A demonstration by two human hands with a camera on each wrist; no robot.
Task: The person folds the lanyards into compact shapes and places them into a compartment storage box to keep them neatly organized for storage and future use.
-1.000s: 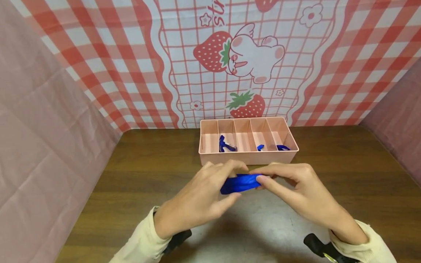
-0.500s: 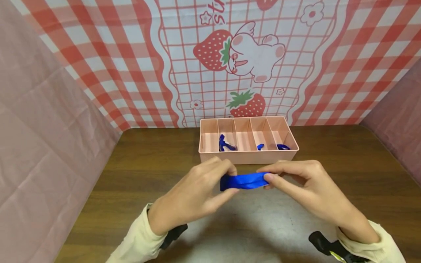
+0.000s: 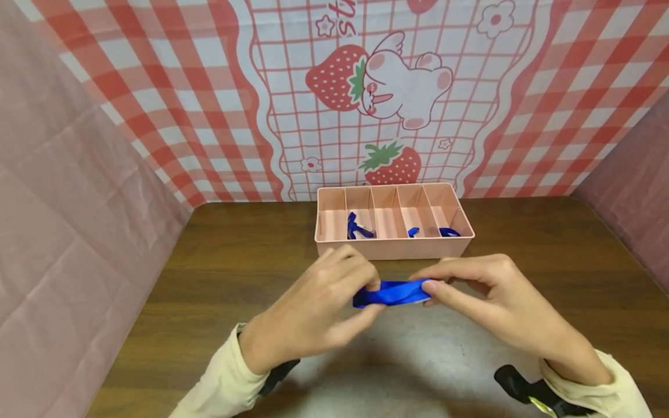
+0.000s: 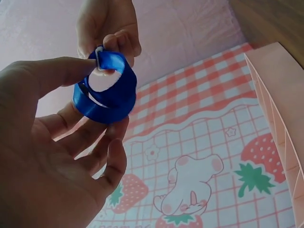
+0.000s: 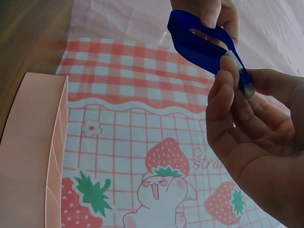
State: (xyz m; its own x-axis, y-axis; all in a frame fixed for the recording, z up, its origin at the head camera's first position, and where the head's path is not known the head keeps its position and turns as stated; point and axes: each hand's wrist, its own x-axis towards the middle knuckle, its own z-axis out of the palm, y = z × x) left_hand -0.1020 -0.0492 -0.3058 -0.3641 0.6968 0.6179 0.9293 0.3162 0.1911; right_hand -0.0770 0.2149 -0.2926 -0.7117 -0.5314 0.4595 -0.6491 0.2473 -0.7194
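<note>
A blue ribbon [image 3: 401,294] is wound into a loose loop and held in the air between both hands, in front of the tray. My left hand [image 3: 319,305] grips the loop's left end, with the thumb below and bent fingers over it. At the other end, my right hand [image 3: 496,307] pinches it between thumb and fingertips. From the left wrist, the ribbon [image 4: 102,113] appears as several overlapping turns with an open middle. Close to the right fingertips, the right wrist view shows a small whitish piece [image 5: 232,61] on the ribbon; its kind is unclear.
Behind the hands stands a pink tray [image 3: 394,249] with several compartments in a row. Three of them hold blue items, among them a blue strap [image 3: 353,226] in the second from left. A strawberry-print cloth [image 3: 292,87] hangs behind the wooden table [image 3: 219,273].
Both hands have moved slightly apart and to the right from a second ago, and more of the ribbon shows between them. The left fingers have curled further over the loop.
</note>
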